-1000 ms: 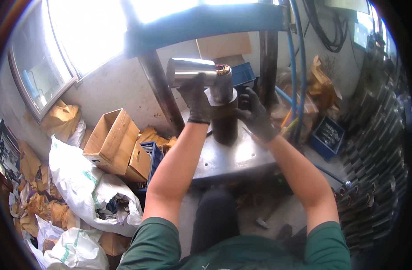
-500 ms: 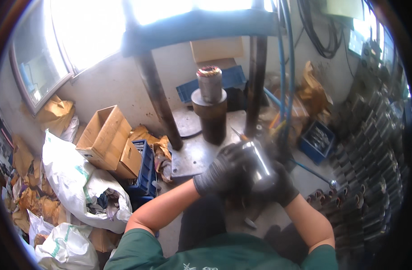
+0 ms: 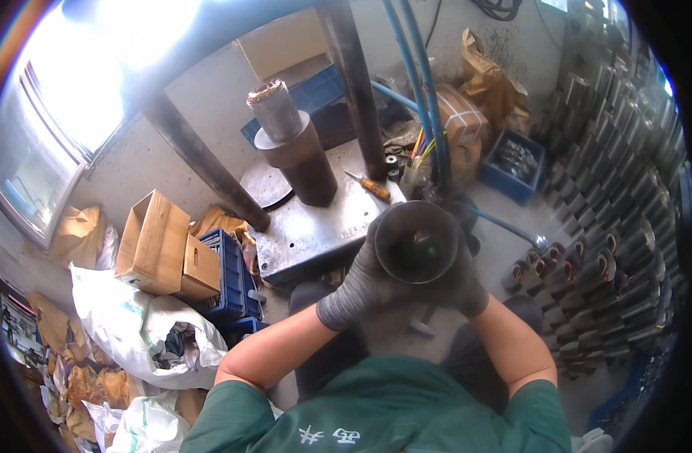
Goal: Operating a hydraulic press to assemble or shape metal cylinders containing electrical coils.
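The tube (image 3: 417, 241) is in the air in front of the person, near the close right corner of the metal plate (image 3: 304, 253) and apart from it. Its round mouth looks up to the camera, so the long axis runs nearly along the line of sight, and we see the dark inside. The left hand (image 3: 359, 281) holds the tube from the left, and the right hand (image 3: 468, 281) holds it from the right; how the fingertips lie below, I cannot tell. Half a second ago the tube lay slanted between both hands and showed its shiny side; now the mouth is turned to us. The core (image 3: 278, 113) with wire on top stands on the dark post (image 3: 307, 170), at the far left of the tube. The awl (image 3: 370, 186) lies on the plate.
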